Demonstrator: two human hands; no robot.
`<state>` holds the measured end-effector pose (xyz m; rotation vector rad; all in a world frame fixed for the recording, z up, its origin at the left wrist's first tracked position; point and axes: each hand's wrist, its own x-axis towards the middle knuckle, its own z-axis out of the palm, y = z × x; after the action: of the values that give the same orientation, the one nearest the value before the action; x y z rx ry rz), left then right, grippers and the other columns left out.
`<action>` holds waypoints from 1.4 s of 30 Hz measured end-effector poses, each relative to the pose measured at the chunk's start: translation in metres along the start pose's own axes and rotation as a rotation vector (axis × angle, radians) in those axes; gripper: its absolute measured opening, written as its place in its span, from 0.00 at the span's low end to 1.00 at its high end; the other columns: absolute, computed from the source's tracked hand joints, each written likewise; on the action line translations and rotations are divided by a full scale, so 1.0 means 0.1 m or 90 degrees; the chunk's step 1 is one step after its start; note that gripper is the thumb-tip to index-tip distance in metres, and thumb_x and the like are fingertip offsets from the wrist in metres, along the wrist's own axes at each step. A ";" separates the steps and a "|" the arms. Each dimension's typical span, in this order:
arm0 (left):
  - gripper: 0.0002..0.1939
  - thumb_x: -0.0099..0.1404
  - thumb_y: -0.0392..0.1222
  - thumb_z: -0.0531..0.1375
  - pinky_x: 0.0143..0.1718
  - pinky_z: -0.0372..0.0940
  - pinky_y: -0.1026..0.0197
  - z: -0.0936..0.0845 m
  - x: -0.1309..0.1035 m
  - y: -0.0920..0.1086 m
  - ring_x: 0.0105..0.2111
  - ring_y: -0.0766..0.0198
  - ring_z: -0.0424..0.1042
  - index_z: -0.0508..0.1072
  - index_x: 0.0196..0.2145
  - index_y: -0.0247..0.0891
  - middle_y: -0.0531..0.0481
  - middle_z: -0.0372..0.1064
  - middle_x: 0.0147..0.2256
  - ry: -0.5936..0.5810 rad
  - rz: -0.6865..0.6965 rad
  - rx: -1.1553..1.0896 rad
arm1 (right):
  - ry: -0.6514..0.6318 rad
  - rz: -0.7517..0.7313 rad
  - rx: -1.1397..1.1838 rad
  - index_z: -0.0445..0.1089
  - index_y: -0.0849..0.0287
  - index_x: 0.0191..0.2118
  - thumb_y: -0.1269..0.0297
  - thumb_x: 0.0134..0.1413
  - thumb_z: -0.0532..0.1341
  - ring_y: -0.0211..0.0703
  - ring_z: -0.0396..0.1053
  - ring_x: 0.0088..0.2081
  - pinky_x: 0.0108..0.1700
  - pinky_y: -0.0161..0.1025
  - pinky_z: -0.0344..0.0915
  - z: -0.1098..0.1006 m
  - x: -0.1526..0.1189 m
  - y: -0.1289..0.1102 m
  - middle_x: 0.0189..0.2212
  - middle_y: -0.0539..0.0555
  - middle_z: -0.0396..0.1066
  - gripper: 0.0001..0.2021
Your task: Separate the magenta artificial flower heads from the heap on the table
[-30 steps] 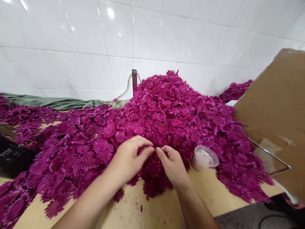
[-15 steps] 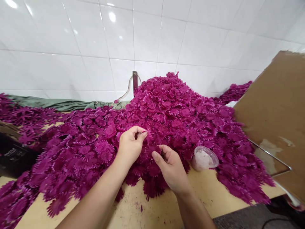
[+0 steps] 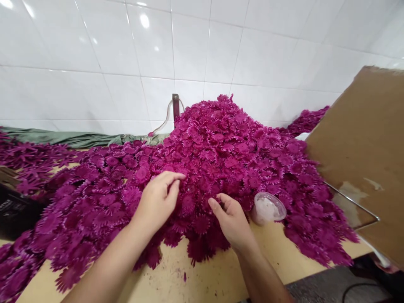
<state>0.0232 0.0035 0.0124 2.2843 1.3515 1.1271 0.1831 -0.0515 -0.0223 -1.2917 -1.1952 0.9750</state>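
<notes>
A large heap of magenta artificial flower petal layers (image 3: 221, 147), round with fringed edges, covers much of the table in front of me. My left hand (image 3: 158, 200) is over the left middle of the heap, thumb and forefinger drawn together; what lies between the tips, if anything, is too small to name. To its right, my right hand (image 3: 232, 219) is low over the heap's front, fingers curled in against the thumb. Anything in that pinch is hidden. Right of it stands a clear plastic tub (image 3: 268, 208) with whitish stuff inside.
A brown cardboard sheet (image 3: 362, 160) leans at the right, a bent metal rod (image 3: 353, 202) against it. At the left is a black box (image 3: 15, 210). Green cloth (image 3: 63, 138) runs along the white tiled wall (image 3: 110, 42). The pale tabletop (image 3: 195, 282) shows in front.
My left hand has moved left and slightly down, away from my right hand. The right hand has shifted slightly right. The whole view has slid a little to the left.
</notes>
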 end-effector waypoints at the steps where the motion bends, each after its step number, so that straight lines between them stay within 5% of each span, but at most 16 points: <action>1: 0.11 0.60 0.38 0.50 0.44 0.62 0.56 0.02 -0.06 0.07 0.39 0.60 0.68 0.71 0.36 0.40 0.48 0.70 0.36 -0.033 0.006 -0.038 | 0.009 0.002 -0.006 0.57 0.58 0.21 0.52 0.49 0.55 0.32 0.49 0.21 0.24 0.33 0.50 0.01 0.01 0.00 0.17 0.44 0.50 0.16; 6: 0.08 0.57 0.41 0.56 0.40 0.63 0.58 0.17 -0.20 0.29 0.36 0.61 0.69 0.72 0.35 0.40 0.49 0.71 0.34 -0.143 0.026 -0.122 | 0.034 -0.013 0.027 0.56 0.59 0.19 0.49 0.48 0.54 0.32 0.47 0.21 0.23 0.32 0.49 0.08 0.05 -0.02 0.17 0.44 0.49 0.19; 12: 0.09 0.56 0.35 0.53 0.37 0.62 0.58 0.24 -0.10 0.22 0.31 0.61 0.69 0.73 0.27 0.40 0.51 0.72 0.29 -0.108 -0.024 -0.096 | -0.025 -0.025 0.057 0.59 0.58 0.25 0.53 0.48 0.56 0.34 0.52 0.24 0.27 0.32 0.55 0.09 -0.02 -0.02 0.21 0.46 0.55 0.14; 17: 0.09 0.52 0.43 0.57 0.27 0.61 0.63 0.33 0.02 0.18 0.22 0.65 0.65 0.68 0.19 0.38 0.55 0.66 0.18 -0.059 -0.179 -0.313 | -0.041 -0.021 0.073 0.58 0.58 0.26 0.55 0.49 0.56 0.34 0.55 0.25 0.29 0.33 0.57 0.09 -0.09 -0.02 0.22 0.46 0.56 0.12; 20: 0.08 0.51 0.44 0.57 0.28 0.61 0.63 0.31 0.16 0.13 0.23 0.65 0.65 0.67 0.21 0.37 0.55 0.65 0.19 0.020 -0.231 -0.397 | -0.039 -0.010 0.077 0.58 0.58 0.25 0.55 0.49 0.56 0.35 0.55 0.24 0.28 0.34 0.57 0.06 -0.17 -0.03 0.21 0.46 0.56 0.13; 23: 0.07 0.53 0.43 0.53 0.33 0.63 0.61 0.19 0.35 -0.02 0.24 0.66 0.65 0.66 0.25 0.37 0.53 0.65 0.22 0.201 -0.312 -0.411 | -0.067 -0.008 0.049 0.59 0.59 0.23 0.56 0.48 0.58 0.36 0.56 0.25 0.29 0.34 0.57 0.00 -0.28 -0.02 0.21 0.47 0.57 0.12; 24: 0.08 0.53 0.43 0.52 0.35 0.63 0.59 0.14 0.41 -0.08 0.26 0.65 0.66 0.66 0.27 0.37 0.52 0.66 0.24 0.229 -0.304 -0.381 | -0.071 -0.007 0.041 0.60 0.59 0.24 0.57 0.47 0.58 0.36 0.57 0.26 0.29 0.34 0.57 -0.03 -0.30 -0.02 0.22 0.48 0.59 0.12; 29: 0.20 0.46 0.34 0.57 0.51 0.56 0.50 0.08 0.40 -0.24 0.47 0.51 0.63 0.67 0.40 0.33 0.42 0.66 0.41 0.088 -0.157 -0.020 | 0.013 0.040 0.110 0.63 0.58 0.30 0.59 0.41 0.63 0.36 0.59 0.25 0.26 0.33 0.59 -0.14 -0.20 -0.04 0.24 0.49 0.64 0.11; 32: 0.14 0.52 0.36 0.54 0.53 0.54 0.50 0.09 0.28 -0.23 0.49 0.51 0.62 0.70 0.39 0.36 0.42 0.66 0.43 0.045 -0.057 0.124 | 0.069 0.021 0.148 0.64 0.58 0.30 0.62 0.38 0.64 0.35 0.59 0.24 0.27 0.32 0.59 -0.14 -0.11 -0.07 0.23 0.47 0.64 0.11; 36: 0.09 0.58 0.43 0.52 0.42 0.62 0.52 -0.01 0.20 -0.17 0.36 0.54 0.69 0.71 0.26 0.41 0.46 0.70 0.32 0.015 -0.008 0.182 | 0.046 0.018 0.174 0.66 0.58 0.30 0.59 0.38 0.63 0.35 0.59 0.23 0.27 0.33 0.59 -0.10 -0.06 -0.06 0.21 0.47 0.64 0.11; 39: 0.08 0.57 0.41 0.54 0.41 0.62 0.53 -0.05 0.11 -0.01 0.38 0.55 0.68 0.70 0.34 0.39 0.46 0.68 0.35 0.088 0.000 0.142 | 0.032 0.014 0.156 0.66 0.59 0.29 0.57 0.41 0.61 0.36 0.60 0.24 0.29 0.34 0.59 -0.07 -0.04 -0.03 0.21 0.47 0.64 0.11; 42: 0.11 0.58 0.44 0.54 0.42 0.62 0.57 0.01 -0.02 0.22 0.38 0.59 0.68 0.69 0.39 0.39 0.47 0.69 0.37 -0.009 0.074 -0.001 | 0.029 -0.019 0.079 0.66 0.59 0.30 0.58 0.44 0.59 0.38 0.62 0.27 0.32 0.36 0.60 -0.04 -0.03 -0.01 0.23 0.49 0.65 0.10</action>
<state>0.0375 -0.0091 0.0228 2.3922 1.2269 1.1434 0.1865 -0.0549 -0.0213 -1.1891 -1.0991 0.9788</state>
